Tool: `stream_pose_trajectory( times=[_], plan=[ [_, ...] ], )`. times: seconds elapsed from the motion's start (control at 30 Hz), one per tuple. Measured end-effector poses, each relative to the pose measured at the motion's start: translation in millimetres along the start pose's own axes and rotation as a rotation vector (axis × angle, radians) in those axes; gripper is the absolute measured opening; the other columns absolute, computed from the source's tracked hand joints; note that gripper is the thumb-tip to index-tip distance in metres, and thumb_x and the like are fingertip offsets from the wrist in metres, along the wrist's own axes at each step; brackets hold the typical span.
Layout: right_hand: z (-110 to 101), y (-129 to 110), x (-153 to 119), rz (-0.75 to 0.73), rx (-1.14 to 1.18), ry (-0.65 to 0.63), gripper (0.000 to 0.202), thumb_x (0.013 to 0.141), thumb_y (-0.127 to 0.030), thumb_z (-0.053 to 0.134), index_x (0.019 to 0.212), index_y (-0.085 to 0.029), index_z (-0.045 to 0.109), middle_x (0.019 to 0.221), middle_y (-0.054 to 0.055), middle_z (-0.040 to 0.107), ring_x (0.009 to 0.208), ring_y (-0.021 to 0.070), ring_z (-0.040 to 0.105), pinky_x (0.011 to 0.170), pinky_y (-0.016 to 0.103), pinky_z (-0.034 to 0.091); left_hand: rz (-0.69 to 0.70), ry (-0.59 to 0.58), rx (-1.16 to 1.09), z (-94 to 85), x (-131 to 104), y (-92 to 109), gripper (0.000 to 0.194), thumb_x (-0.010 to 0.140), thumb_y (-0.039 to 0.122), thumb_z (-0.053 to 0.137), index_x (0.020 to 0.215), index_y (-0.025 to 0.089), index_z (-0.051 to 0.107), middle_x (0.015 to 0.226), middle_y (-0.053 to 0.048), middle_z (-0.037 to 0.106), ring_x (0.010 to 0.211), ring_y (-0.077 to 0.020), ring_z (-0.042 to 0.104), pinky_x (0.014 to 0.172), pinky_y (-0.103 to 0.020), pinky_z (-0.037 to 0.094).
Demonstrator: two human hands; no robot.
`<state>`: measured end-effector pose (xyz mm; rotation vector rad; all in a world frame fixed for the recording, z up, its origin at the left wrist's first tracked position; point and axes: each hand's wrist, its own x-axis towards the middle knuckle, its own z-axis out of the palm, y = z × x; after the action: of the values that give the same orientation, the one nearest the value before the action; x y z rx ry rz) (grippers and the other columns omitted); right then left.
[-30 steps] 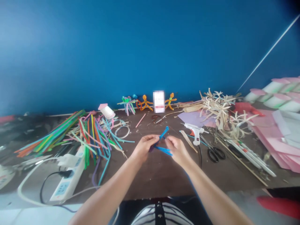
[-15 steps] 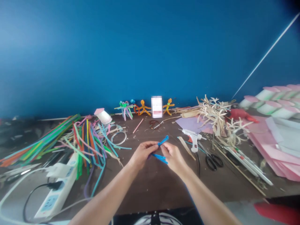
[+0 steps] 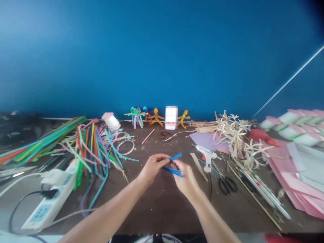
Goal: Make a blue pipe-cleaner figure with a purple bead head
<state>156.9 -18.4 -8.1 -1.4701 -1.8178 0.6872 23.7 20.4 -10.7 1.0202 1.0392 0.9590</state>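
Both hands meet over the middle of the brown table, working on a blue pipe cleaner point(image 3: 176, 157) that is bent into several lengths. My left hand point(image 3: 155, 166) pinches it between thumb and fingers. From the other side, my right hand point(image 3: 184, 172) has thumb and fingertips closed on it. One short folded end points up and right above the fingers, and longer strands stick out below toward the right palm. The twisted middle is partly hidden by the fingertips. Behind the hands stand orange pipe-cleaner figures point(image 3: 156, 117) and a lit phone point(image 3: 171, 118).
Bundles of coloured pipe cleaners point(image 3: 93, 148) and a power strip point(image 3: 50, 199) lie on the left. To the right are a glue gun point(image 3: 208, 157), black-handled scissors point(image 3: 227, 185), a dried-leaf bundle point(image 3: 227, 131) and pink paper sheets point(image 3: 296, 179). A wire ring point(image 3: 126, 147) lies left of the hands.
The view has tilted and shifted slightly. My right fingers have moved a little lower along the blue pipe cleaner, and its upper end now points more sideways. Both hands keep hold.
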Motion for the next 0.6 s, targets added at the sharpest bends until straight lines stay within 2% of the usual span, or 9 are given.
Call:
stream_pose_trajectory(
  times=[0.2,0.37,0.47,0.6],
  plan=[
    [1,2,-3,-0.001,-0.056,-0.008,0.024,0.085,-0.024,0.034,0.079,-0.018,0.057,0.063,0.003,0.061,0.056,0.0145,0.056,0.052,0.020,0.035,0.020,0.016,0.075,-0.4,-1,-4,0.017,0.061,0.025,0.065,0.073,0.013,0.066,0.065,-0.003,0.065,0.062,-0.0133,0.055,0.060,-0.023,0.040],
    [6,1,-4,-0.004,-0.152,-0.051,0.019,0.082,-0.020,0.038,0.084,-0.018,0.057,0.067,0.005,0.064,0.060,0.0164,0.060,0.053,0.020,0.036,0.112,0.060,0.210,-2.1,0,-11,0.016,0.064,0.025,0.060,0.074,0.013,0.066,0.065,-0.003,0.065,0.062,-0.0152,0.057,0.060,-0.024,0.042],
    [9,1,-4,-0.018,-0.253,-0.068,0.018,0.080,-0.016,0.040,0.088,-0.017,0.056,0.072,0.006,0.066,0.066,0.0188,0.062,0.055,0.021,0.036,0.208,0.107,0.385,-3.6,0,-14,0.015,0.067,0.023,0.056,0.074,0.014,0.065,0.068,-0.004,0.065,0.064,-0.0160,0.058,0.060,-0.024,0.042],
    [11,2,-4,-0.029,-0.360,-0.087,0.018,0.082,-0.017,0.040,0.089,-0.017,0.057,0.073,0.008,0.067,0.068,0.0199,0.063,0.056,0.022,0.035,0.415,0.141,0.760,-6.1,-6,-10,0.014,0.071,0.020,0.052,0.074,0.019,0.066,0.073,-0.003,0.064,0.070,-0.0155,0.058,0.067,-0.025,0.039]
  ],
)
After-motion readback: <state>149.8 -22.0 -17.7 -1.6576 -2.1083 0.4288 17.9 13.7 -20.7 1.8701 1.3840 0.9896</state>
